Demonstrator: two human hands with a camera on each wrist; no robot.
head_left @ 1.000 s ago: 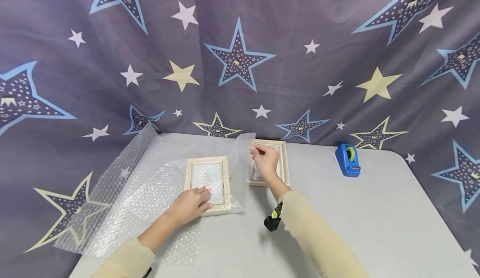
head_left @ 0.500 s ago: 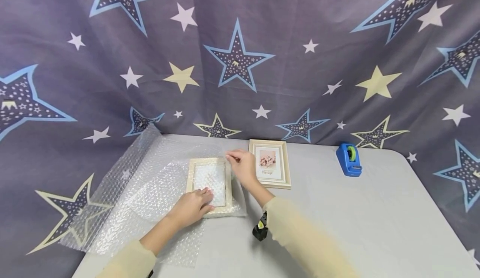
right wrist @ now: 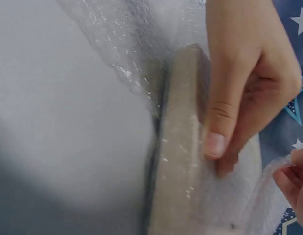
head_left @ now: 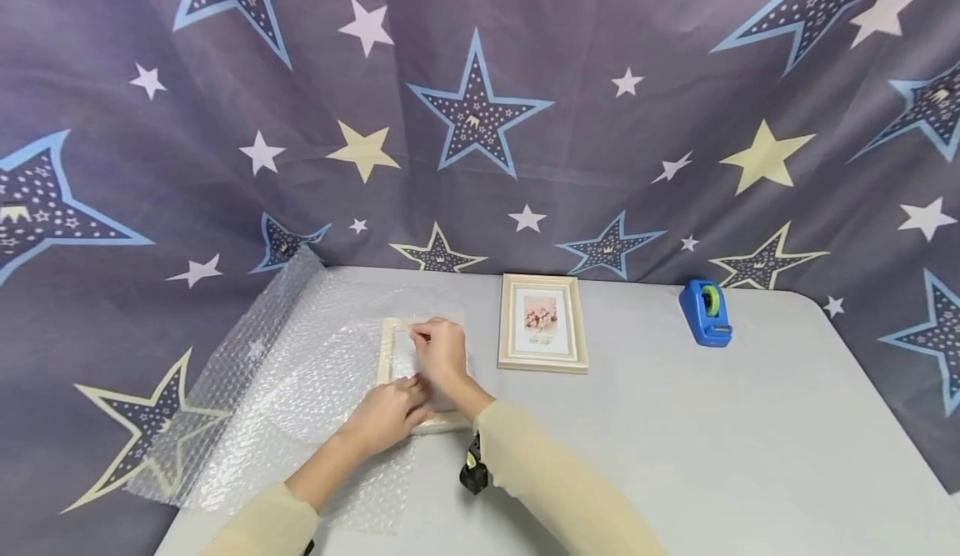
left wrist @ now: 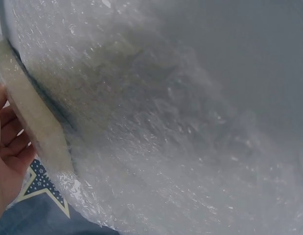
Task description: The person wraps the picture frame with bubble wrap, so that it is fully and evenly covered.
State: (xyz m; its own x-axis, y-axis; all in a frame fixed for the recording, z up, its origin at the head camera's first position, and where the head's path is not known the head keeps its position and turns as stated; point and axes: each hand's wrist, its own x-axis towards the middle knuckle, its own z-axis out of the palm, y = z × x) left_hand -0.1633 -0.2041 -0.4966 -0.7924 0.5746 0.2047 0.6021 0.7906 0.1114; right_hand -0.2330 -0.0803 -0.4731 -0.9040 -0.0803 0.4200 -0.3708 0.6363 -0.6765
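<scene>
A cream picture frame (head_left: 386, 348) lies on a sheet of bubble wrap (head_left: 300, 389), with a flap of the wrap drawn over its right side. My left hand (head_left: 386, 414) presses down on its lower part, thumb and fingertips on the wrapped frame. Above the frame, my right hand (head_left: 442, 356) pinches the edge of the flap. The right wrist view shows that pinched bubble wrap (right wrist: 266, 191) between the right thumb and fingers at the right border. There the left hand (right wrist: 244, 83) bears on the frame. My right hand and forearm hide much of the frame in the head view.
A second cream picture frame (head_left: 506, 323) with a pink flower print lies to the right. Farther right stands a blue tape dispenser (head_left: 702, 314) with green tape. The wrap's left end leans up against the star-patterned curtain (head_left: 585, 31) behind the white table (head_left: 712, 456).
My right hand has moved left, from over the second frame to over the first, carrying the bubble wrap flap across. The second frame now shows fully. My left hand has stayed in place.
</scene>
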